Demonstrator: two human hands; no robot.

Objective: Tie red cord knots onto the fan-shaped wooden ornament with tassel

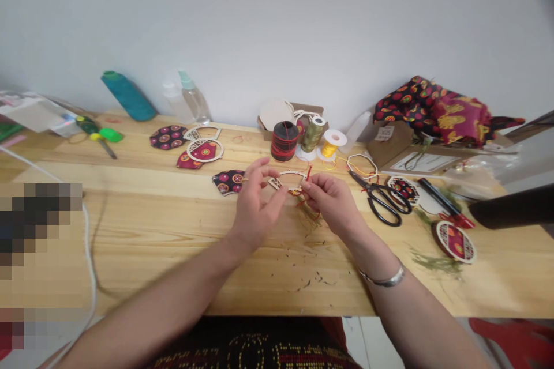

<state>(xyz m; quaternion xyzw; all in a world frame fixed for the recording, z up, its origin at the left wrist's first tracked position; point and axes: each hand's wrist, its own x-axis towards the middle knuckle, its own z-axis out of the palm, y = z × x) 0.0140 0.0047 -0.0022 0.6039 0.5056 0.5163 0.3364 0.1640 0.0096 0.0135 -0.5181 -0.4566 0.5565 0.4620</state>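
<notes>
From my remote seat I looked down on a light, grained wooden table (173,213) pushed against a pale wall (259,29). Dark scraps (318,277) lay scattered on the wood near its front edge. Along the back stood a teal cone (128,96), leaning, a clear spray bottle (195,101), and a black spool (284,143) wound with red beside green (312,134) and yellow spools (329,149). To the right, patterned cloth (459,115) heaped over a cardboard box (389,153), with black-handled scissors (372,188) on the table in front.

Both forearms reached inward from the near corners, and the hands met above the table's middle. My left hand (258,202) was curved, its thumb and fingers apart around one end of a pale wooden frame (276,184); I could not tell whether they pressed on it. My right hand (326,199), below a silver bracelet (392,278), pinched the other end between thumb and forefinger, where a short red cord (309,172) stuck upward.

The frame sat between the hands, just in front of the spools. Its long axis ran left to right, its arched side faced the wall, and its latticed end pointed toward the left hand.
</notes>
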